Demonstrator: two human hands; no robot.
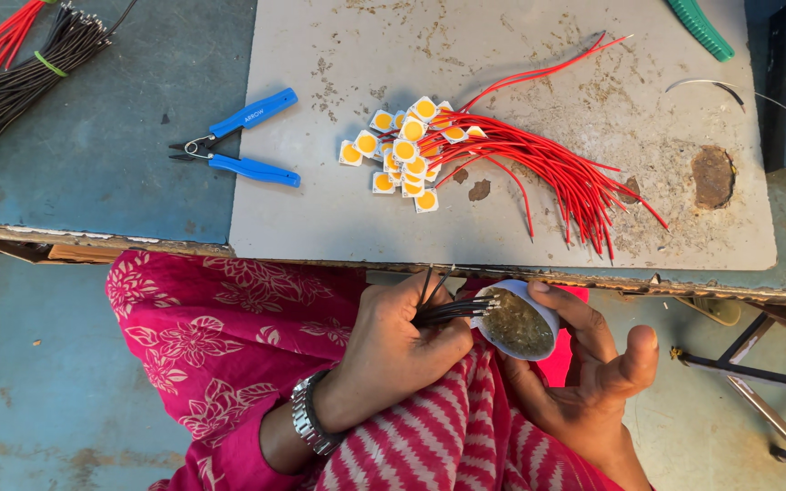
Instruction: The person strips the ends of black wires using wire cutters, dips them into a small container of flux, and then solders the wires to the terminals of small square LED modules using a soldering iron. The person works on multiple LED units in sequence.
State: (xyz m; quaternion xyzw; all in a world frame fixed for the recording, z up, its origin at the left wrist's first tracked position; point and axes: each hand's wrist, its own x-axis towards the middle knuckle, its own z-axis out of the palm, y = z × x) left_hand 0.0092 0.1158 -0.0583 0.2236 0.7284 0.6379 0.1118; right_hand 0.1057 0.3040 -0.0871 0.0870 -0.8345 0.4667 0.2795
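**Black wires dipped at a small white tub**

Left hand point(393, 341) clenched on a bunch of black wires point(448, 312), tips touching the white tub point(518, 320). Right hand point(584, 364) at three o'clock, cupping that tub, contents perhaps flux. Farther, at twelve o'clock on the grey board point(320, 209): red-wired yellow chips point(407, 150). At ten o'clock, blue cutters point(238, 141).
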